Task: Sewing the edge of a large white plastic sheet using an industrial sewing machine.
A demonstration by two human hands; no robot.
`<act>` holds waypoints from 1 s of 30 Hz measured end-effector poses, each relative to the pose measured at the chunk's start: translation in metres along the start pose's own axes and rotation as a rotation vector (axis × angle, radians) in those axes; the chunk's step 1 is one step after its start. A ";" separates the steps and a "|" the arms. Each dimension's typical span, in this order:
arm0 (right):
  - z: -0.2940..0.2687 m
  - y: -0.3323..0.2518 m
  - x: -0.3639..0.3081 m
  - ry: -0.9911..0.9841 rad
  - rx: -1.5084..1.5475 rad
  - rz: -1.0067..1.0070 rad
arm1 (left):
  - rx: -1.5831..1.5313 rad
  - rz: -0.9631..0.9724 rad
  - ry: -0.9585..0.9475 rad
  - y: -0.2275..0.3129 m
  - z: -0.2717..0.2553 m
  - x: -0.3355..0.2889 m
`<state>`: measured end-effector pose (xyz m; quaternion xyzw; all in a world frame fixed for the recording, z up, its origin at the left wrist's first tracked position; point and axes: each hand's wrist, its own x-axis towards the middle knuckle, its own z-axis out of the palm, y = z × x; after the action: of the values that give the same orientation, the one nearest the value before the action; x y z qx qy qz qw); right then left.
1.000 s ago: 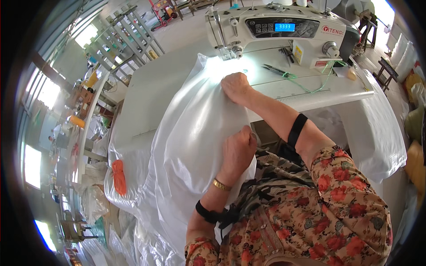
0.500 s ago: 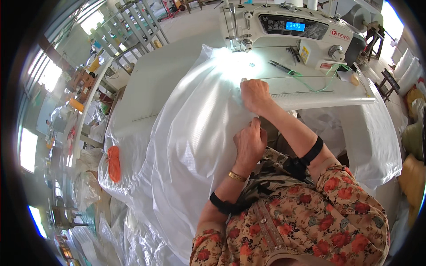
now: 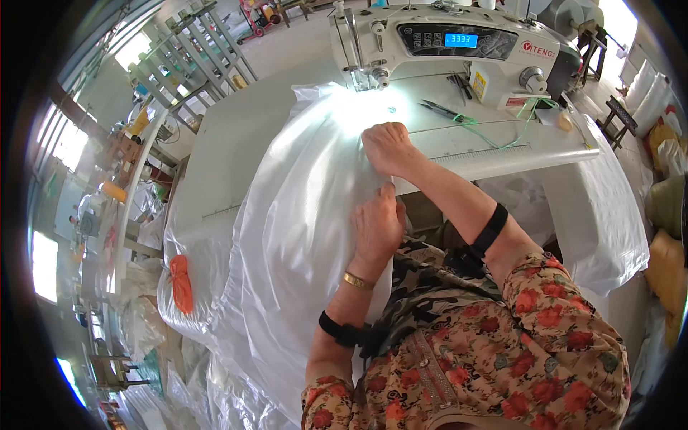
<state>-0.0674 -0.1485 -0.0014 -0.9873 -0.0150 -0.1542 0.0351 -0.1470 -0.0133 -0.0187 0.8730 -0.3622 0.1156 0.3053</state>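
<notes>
A large sheet of shiny white fabric [image 3: 301,236] drapes from the sewing table [image 3: 236,143] down over my lap. My right hand [image 3: 387,147] presses flat on the fabric's edge just in front of the needle of the white sewing machine [image 3: 437,39]. Closer to me, my left hand [image 3: 376,226], with a gold bracelet on its wrist, pinches the same edge of the fabric. A bright lamp spot lights the cloth under the needle.
Scissors [image 3: 441,109] and green thread [image 3: 502,136] lie on the table right of my hands. An orange item [image 3: 180,283] hangs at the table's left side. More white fabric [image 3: 609,222] hangs off the right end. Shelves and clutter stand at far left.
Both hands have slid forward along the fabric edge toward the needle, and the view has shifted closer to the machine. The fabric has moved with them.
</notes>
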 end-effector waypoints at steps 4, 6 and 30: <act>0.004 0.004 0.028 -0.068 -0.016 0.011 | -0.001 0.047 0.045 -0.009 -0.005 0.023; 0.002 0.004 0.029 -0.050 0.024 0.024 | -0.001 0.000 0.047 -0.009 -0.008 0.027; 0.116 -0.037 -0.106 -0.097 1.230 -0.357 | 0.215 -0.855 0.268 -0.093 -0.044 -0.284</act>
<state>-0.1351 -0.1050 -0.1413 -0.7749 -0.2665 -0.0760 0.5682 -0.2826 0.2244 -0.1453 0.9482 0.0875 0.1281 0.2774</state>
